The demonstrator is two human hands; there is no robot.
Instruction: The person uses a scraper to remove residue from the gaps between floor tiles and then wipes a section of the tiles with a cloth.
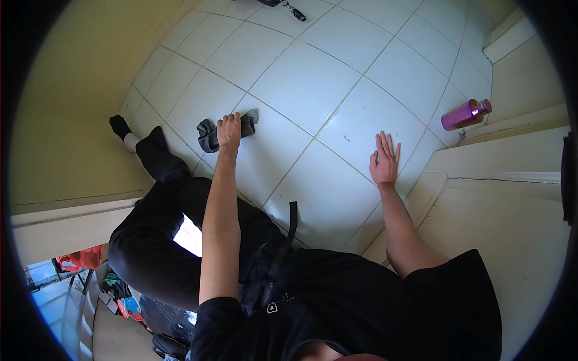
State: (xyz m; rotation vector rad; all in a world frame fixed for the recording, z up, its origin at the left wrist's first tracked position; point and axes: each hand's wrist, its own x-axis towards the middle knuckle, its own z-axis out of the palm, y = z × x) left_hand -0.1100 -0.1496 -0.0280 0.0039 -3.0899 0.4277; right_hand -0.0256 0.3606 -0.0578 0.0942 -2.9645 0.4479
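Observation:
My left hand is closed over a dark grey cloth that lies crumpled on the pale tiled floor. Part of the cloth sticks out on both sides of my fingers. Farther right, my right hand rests flat on the tiles with its fingers spread and nothing in it. A purple bottle stands beyond that hand, close to the right wall, and appears tilted in this view. My leg in black trousers is bent at the left.
A dark object with a black-and-silver handle lies at the far edge of the floor. The yellowish wall bounds the left, and a cream door panel the right. Mixed belongings, red, blue and black, are behind me at lower left.

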